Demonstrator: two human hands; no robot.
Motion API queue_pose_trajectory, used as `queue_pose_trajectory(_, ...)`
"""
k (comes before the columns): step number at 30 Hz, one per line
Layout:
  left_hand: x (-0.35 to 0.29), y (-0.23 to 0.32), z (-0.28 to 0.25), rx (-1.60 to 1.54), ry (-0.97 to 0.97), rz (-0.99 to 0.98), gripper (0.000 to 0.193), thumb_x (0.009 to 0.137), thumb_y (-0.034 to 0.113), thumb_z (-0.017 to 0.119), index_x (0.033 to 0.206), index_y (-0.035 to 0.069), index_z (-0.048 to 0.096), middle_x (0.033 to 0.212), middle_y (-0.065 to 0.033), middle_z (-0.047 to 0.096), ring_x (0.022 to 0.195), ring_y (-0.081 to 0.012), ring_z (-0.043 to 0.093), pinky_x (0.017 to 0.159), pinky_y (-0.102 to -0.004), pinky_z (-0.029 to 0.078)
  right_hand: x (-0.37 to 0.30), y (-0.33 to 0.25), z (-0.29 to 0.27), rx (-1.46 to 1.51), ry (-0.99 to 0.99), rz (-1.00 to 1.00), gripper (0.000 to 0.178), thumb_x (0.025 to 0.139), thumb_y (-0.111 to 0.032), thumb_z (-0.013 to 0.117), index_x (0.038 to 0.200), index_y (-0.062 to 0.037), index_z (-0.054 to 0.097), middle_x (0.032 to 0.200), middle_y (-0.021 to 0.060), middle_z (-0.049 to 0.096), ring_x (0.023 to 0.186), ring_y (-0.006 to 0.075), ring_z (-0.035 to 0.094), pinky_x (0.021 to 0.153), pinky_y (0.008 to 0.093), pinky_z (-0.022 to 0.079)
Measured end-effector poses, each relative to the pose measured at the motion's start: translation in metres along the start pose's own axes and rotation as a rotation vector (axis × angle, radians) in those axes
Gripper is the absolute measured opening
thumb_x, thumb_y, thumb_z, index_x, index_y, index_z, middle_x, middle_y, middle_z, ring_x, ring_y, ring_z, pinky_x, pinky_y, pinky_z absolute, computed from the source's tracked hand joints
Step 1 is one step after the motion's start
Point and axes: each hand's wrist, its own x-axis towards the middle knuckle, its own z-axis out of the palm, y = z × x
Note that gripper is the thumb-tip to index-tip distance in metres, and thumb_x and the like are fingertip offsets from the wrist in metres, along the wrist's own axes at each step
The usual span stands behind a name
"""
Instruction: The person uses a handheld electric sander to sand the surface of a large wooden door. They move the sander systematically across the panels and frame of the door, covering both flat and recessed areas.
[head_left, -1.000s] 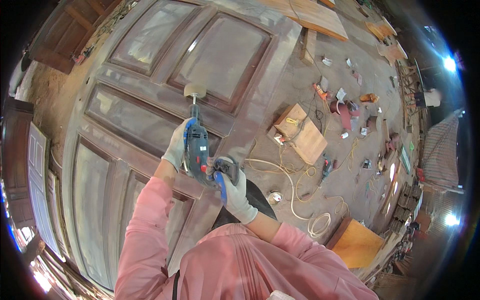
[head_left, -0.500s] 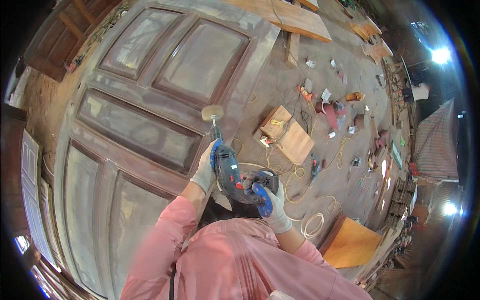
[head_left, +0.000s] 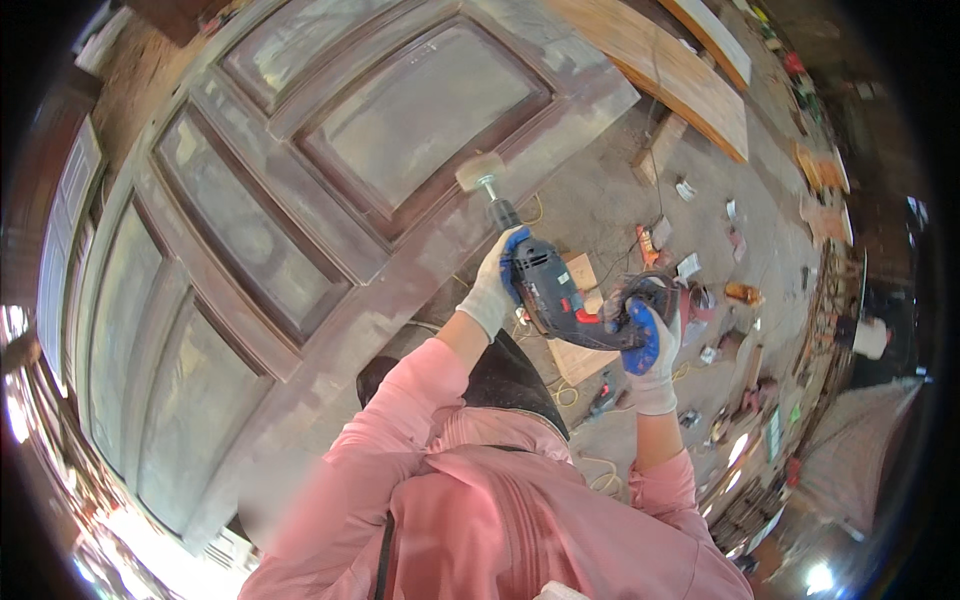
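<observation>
Both my hands, in white gloves with blue palms, hold a dark power drill point(head_left: 548, 285). My left hand point(head_left: 496, 284) is closed round its front, behind the chuck. My right hand point(head_left: 654, 346) grips the rear handle, with fingers wrapped round it. A pale round wheel point(head_left: 480, 171) is fitted on the drill's shank. It lies over the moulding at the right side of a panel in a large brown wooden door point(head_left: 345, 330); whether it touches the wood I cannot tell. Pale, patchy grey areas cover the door's panels.
Long wooden boards point(head_left: 665, 70) lie beyond the door on the right, near a wood block point(head_left: 660, 147). Behind the drill, a light board point(head_left: 578, 360) rests on the floor among yellow cords, paper scraps and an orange tool point(head_left: 646, 247). Another panelled door point(head_left: 68, 250) stands at far left.
The drill and both hands have moved right and slightly up in the view, and the wheel now overlaps the upper panel's moulding. The view has turned, shifting the door and floor items.
</observation>
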Motion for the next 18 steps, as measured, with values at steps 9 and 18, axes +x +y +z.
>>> queue_pose_trajectory(9, -0.037, -0.011, -0.019, -0.082, 0.097, 0.181, 0.035, 0.096, 0.040, 0.056, 0.101, 0.008, 0.069, 0.096, -0.0114, 0.073, 0.090, -0.0292, 0.069, 0.089, -0.0447, 0.055, 0.018, -0.007, -0.003, -0.074, -0.317, 0.282, 0.026, 0.091, -0.001, 0.059, 0.116, 0.0037, 0.061, 0.104, 0.0136, 0.069, 0.084, 0.0179, 0.067, 0.071, 0.0301, 0.056)
queue_pose_trajectory(18, 0.030, 0.007, 0.000, -0.072, 0.119, 0.261, 0.025, 0.090, 0.035, 0.065, 0.089, 0.010, 0.068, 0.084, -0.0095, 0.072, 0.075, -0.0277, 0.068, 0.076, -0.0423, 0.058, 0.051, 0.005, -0.001, -0.058, -0.244, 0.074, 0.023, 0.091, 0.001, 0.059, 0.114, 0.0030, 0.061, 0.103, 0.0168, 0.070, 0.079, 0.0223, 0.067, 0.067, 0.0338, 0.055)
